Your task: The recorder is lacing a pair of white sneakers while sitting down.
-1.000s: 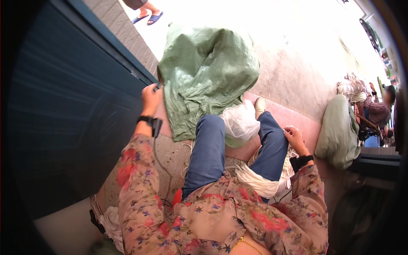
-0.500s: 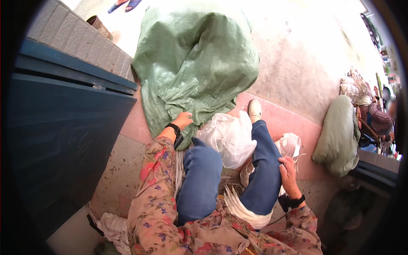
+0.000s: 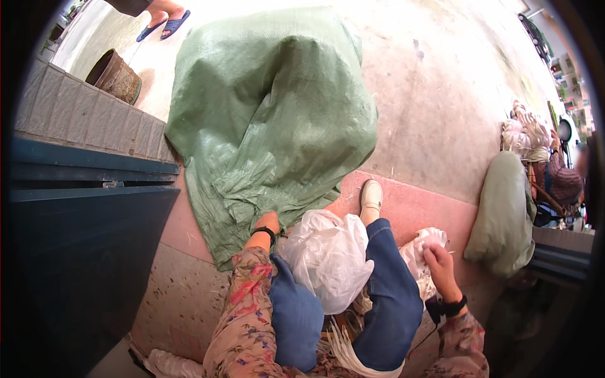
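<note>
A large green woven sack (image 3: 315, 94) lies bulging in front of me, its loose end gathered in folds toward my legs. My left hand (image 3: 268, 222) is closed on those folds, with its fingertips mostly hidden. Between my knees rests a crumpled white plastic bag (image 3: 328, 258), to the right of that hand. My right hand (image 3: 439, 264) is raised beside my right knee, fingers curled together; whatever they may hold cannot be made out. Just behind it sits a white bag (image 3: 425, 249). White strips (image 3: 343, 346) hang across my right thigh.
A dark blue panel (image 3: 82, 252) and a grey ledge (image 3: 88, 113) border the left side. Beyond stands a brown pot (image 3: 115, 77), near another person's sandalled feet (image 3: 165, 24). A filled grey-green sack (image 3: 501, 214) leans at the right, near a bundled load (image 3: 529, 135).
My left hand has gone further into the sack's folds. My right hand has lifted off my knee and moved outward, its fingers curling. The view has shifted, showing more of the pot and feet.
</note>
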`<state>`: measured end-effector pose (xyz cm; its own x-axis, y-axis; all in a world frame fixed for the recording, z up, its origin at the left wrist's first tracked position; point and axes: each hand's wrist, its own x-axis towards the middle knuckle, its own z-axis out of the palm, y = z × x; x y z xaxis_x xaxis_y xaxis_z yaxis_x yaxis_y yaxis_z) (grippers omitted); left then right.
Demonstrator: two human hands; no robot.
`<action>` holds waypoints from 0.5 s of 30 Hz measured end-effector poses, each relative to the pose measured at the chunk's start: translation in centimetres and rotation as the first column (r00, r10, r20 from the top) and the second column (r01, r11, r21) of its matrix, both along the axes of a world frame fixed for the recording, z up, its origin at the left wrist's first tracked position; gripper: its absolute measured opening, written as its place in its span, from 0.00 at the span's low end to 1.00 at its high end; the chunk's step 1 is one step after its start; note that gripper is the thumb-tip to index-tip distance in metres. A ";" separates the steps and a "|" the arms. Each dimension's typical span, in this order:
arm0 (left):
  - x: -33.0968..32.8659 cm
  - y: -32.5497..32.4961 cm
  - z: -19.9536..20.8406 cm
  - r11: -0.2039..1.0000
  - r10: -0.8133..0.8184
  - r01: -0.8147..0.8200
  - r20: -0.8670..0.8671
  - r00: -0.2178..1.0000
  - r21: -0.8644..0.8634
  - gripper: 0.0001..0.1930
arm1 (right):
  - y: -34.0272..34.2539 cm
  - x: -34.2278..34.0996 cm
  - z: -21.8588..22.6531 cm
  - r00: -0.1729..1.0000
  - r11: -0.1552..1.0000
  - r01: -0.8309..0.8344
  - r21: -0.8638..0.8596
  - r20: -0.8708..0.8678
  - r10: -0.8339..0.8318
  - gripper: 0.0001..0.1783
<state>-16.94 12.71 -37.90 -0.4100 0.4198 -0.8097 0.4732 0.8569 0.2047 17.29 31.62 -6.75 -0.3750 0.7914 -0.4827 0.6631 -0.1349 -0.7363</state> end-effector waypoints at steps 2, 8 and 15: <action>-0.8 -1.6 -0.7 0.980 -0.198 0.198 -0.101 0.975 -0.018 0.14 | 1.9 -3.7 -1.9 0.991 0.991 -0.133 -0.007 -0.014 0.133 0.10; 1.2 7.3 15.1 0.512 -0.074 -0.444 0.553 0.830 0.736 0.08 | 2.7 -13.0 -4.1 0.893 0.893 -0.450 -0.012 0.007 0.450 0.28; 0.5 8.5 29.6 0.246 -0.302 -0.451 0.510 0.805 0.858 0.05 | 0.9 -16.8 -5.8 0.836 0.920 -0.325 0.220 -0.388 0.388 0.22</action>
<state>-16.45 21.20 -8.28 -0.2078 0.9729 0.1009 -0.0839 -0.1205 0.9892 0.53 32.54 -12.56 -0.7842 0.6101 -0.1128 0.2726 0.1755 -0.9460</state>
